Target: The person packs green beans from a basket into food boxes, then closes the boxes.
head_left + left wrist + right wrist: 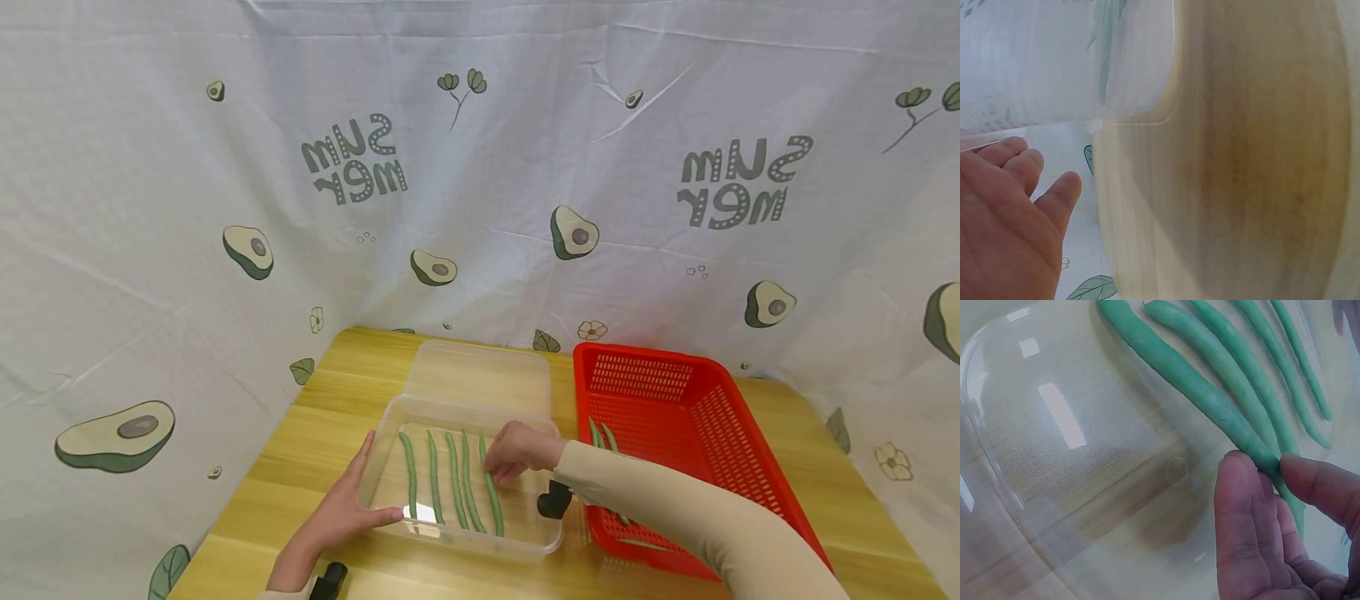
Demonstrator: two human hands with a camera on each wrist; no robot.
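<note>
In the head view a clear plastic container [525, 546] stands on the table, with several green beans [455, 479] laid side by side in it. My right hand [517, 452] reaches inside and pinches the rightmost green bean [494, 504]. The right wrist view shows this bean [1191, 384] between thumb and fingertips, close beside the others. My left hand [345, 507] spreads its thumb and fingers along the container's left corner. From the left wrist, the fingers [1022, 164] are by the container wall [1138, 94]; whether all of them touch cannot be made out.
A red perforated basket [675, 425] stands to the right of the container, with a few green beans [603, 435] at its left side, partly hidden by my right sleeve. Behind the container lies a translucent flat lid [480, 375]. A printed curtain [495, 167] hangs behind the wooden table [262, 467].
</note>
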